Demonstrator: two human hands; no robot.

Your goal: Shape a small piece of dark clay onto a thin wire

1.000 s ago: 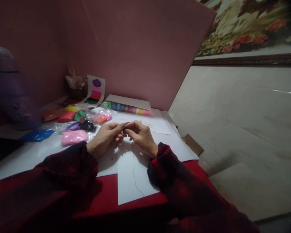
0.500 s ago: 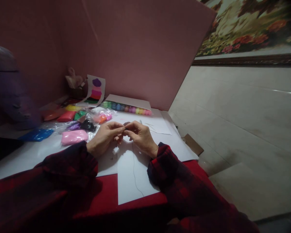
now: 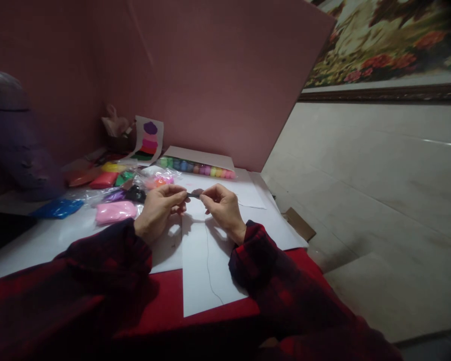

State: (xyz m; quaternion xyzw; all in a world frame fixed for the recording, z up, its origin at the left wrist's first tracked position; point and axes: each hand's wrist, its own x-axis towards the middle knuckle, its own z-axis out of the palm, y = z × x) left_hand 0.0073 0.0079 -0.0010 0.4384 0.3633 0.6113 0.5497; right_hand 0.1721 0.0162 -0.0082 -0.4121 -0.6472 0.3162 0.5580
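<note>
Both hands meet above the white paper sheet near the middle of the table; the left hand pinches one end of a small dark strip of clay between thumb and fingertips, and the right hand pinches the other end, so the strip spans the short gap between them, held clear of the paper. The step in hand looks like stretching or rolling this piece into a thin length; the next move calls for a light, even pull, since a strip this thin could snap. To the left lie bagged clays, the pink clay pack nearest; at the far side sits a row of coloured clay tubs.
</note>
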